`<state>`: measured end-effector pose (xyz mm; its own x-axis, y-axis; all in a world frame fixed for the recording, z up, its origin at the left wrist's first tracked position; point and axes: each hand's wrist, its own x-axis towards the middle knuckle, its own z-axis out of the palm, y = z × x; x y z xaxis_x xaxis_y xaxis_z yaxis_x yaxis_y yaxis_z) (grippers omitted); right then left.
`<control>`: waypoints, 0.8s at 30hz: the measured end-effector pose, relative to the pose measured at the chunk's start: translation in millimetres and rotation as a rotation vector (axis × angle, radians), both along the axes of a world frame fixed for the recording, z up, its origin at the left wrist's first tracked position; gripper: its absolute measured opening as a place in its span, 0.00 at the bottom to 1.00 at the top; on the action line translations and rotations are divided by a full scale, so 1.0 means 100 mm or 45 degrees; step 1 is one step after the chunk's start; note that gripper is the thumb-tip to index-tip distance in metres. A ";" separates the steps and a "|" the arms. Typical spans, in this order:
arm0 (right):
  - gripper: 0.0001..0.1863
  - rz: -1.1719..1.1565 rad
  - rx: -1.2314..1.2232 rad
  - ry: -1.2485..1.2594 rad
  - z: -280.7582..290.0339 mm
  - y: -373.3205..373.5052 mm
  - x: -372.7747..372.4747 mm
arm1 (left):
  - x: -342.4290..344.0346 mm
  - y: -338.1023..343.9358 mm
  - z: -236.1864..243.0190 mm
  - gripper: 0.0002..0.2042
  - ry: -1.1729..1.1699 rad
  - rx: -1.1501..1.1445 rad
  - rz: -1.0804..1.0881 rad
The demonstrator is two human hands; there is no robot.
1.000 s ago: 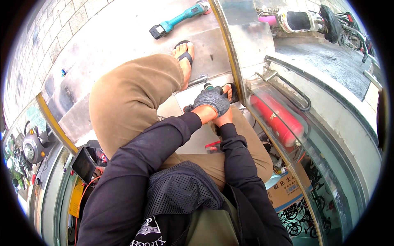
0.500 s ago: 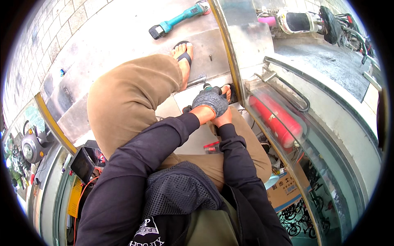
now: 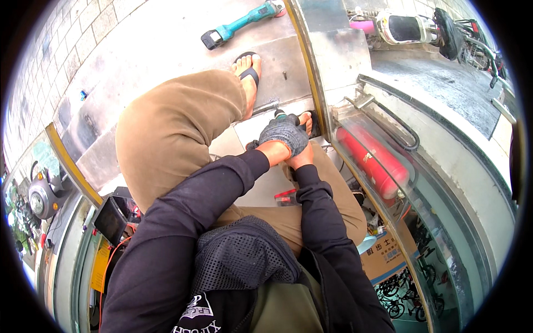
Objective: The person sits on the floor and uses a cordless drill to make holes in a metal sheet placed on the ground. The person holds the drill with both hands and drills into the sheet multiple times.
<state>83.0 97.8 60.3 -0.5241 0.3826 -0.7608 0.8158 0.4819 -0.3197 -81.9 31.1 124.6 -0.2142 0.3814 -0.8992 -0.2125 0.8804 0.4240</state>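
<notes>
Both my hands are together on a power drill [image 3: 280,115], just inside the threshold. Only its dark green front and black chuck show, pointing away from me toward the metal floor track [image 3: 272,109]. My left hand [image 3: 282,135], in a grey knit glove with an orange cuff, is closed over the top of the tool. Close behind and under it, my right hand [image 3: 301,158] is closed at the tool's rear, with its fingers mostly covered by the left glove. The drill's handle and the tip of its bit are hidden or too small to make out.
A teal angle grinder [image 3: 244,23] lies on the step ahead, with a small bolt [image 3: 285,75] nearer. To the right, a red fire extinguisher [image 3: 373,161] lies behind glass beside a door frame [image 3: 311,66]. A red-lidded case [image 3: 286,197] sits between my legs.
</notes>
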 end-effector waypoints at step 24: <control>0.31 0.046 0.022 -0.078 0.07 0.01 -0.04 | -0.04 -0.02 0.07 0.27 -0.030 0.030 0.040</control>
